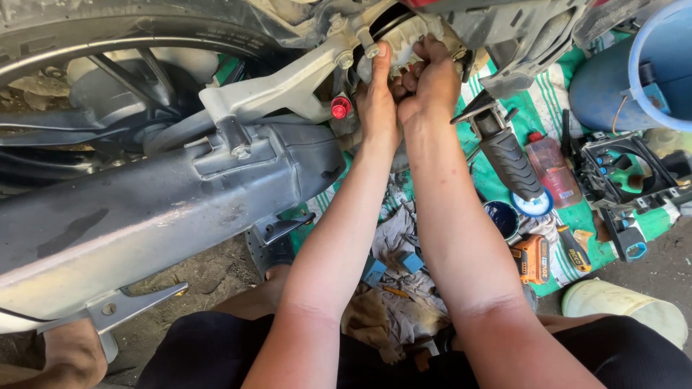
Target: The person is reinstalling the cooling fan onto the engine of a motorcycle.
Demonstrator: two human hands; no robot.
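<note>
fingers of the left hand are held straight and pressed together against a pale ribbed engine part; the right hand is curled shut on the same part, under the grey motorcycle frame. nearer, crumpled rags are seen between the forearms. further right, an orange power tool, a clear bottle with red liquid and a blue bucket are placed on a green striped cloth.
</note>
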